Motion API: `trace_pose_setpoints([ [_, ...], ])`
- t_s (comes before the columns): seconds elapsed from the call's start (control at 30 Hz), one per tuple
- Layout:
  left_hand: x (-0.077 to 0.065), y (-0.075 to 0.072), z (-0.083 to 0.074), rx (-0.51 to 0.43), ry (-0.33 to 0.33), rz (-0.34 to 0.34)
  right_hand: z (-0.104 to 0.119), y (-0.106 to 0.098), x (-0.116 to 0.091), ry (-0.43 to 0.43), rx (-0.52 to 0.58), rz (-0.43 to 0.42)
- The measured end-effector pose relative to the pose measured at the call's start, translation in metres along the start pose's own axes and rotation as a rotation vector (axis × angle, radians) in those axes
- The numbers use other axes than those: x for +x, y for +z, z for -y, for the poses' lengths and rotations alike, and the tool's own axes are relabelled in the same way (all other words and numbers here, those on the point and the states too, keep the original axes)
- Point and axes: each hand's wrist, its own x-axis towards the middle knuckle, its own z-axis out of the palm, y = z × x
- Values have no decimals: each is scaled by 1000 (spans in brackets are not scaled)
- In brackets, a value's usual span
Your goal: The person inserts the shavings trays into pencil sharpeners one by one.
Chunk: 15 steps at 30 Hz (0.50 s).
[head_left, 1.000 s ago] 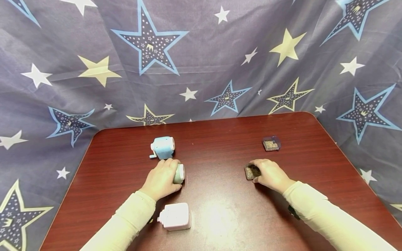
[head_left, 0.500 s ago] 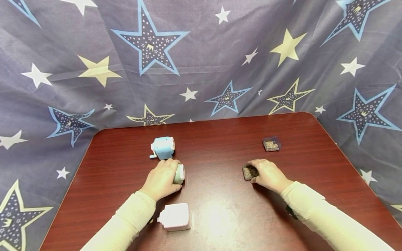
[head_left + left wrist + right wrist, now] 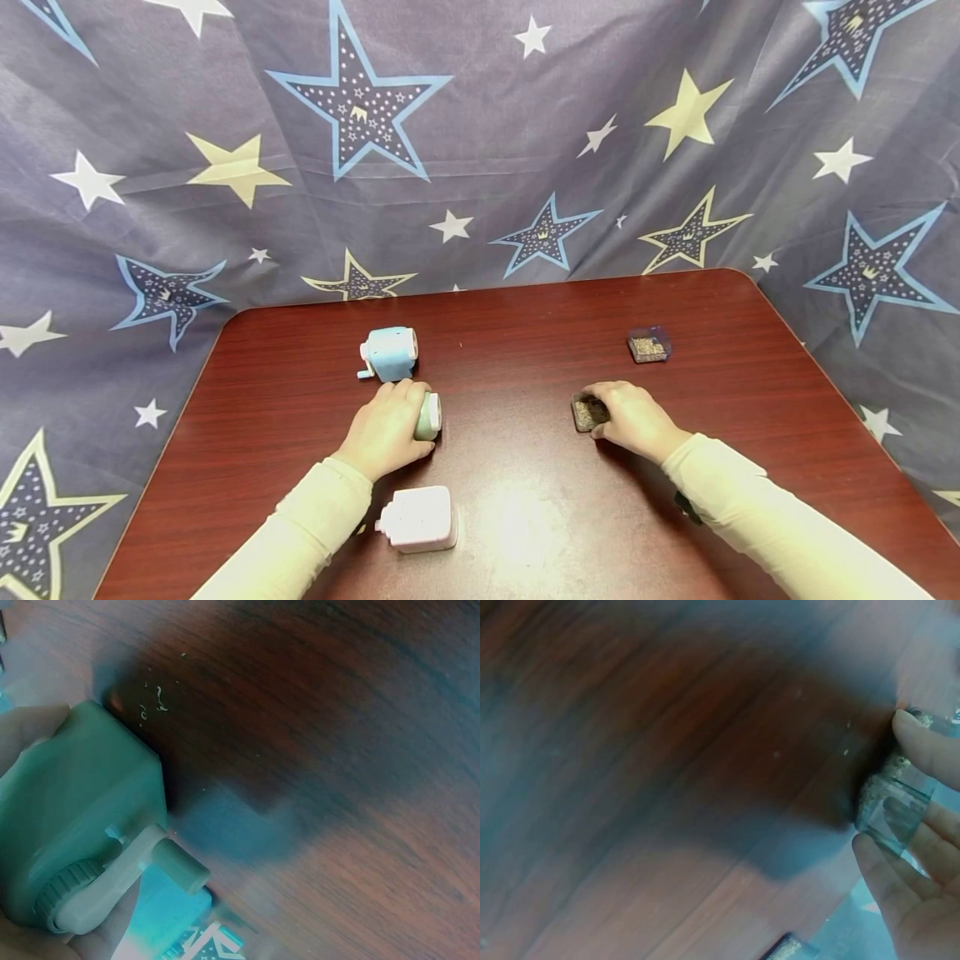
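My left hand (image 3: 384, 429) grips a green pencil sharpener (image 3: 427, 418) lying on the table, its white end facing right in the head view. In the left wrist view the sharpener's crank handle (image 3: 112, 885) shows, with fingers curled around the green body. At the right, my right hand (image 3: 636, 422) holds a small clear shavings drawer (image 3: 584, 413) by its sides, close over the table. The right wrist view shows thumb and fingers on opposite sides of this drawer, with pale shavings inside; the palm side partly covers it.
Beyond the left hand stands a light blue crank sharpener (image 3: 392, 350). A pink sharpener (image 3: 422, 518) lies nearer the front. A second clear drawer (image 3: 648, 345) with shavings sits behind the right hand. A star-patterned curtain (image 3: 480, 150) hangs behind the brown table (image 3: 517, 350). Loose crumbs (image 3: 159, 697) dot the tabletop.
My right hand has shifted slightly left, bringing the clear drawer along. The left hand and the green pencil sharpener have stayed in place.
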Motion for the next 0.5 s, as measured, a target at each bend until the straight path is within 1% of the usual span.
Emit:
trace_pose_setpoints([
  [0.5, 0, 0, 0, -9, -4, -4, 11, 5, 6, 7, 8, 11],
])
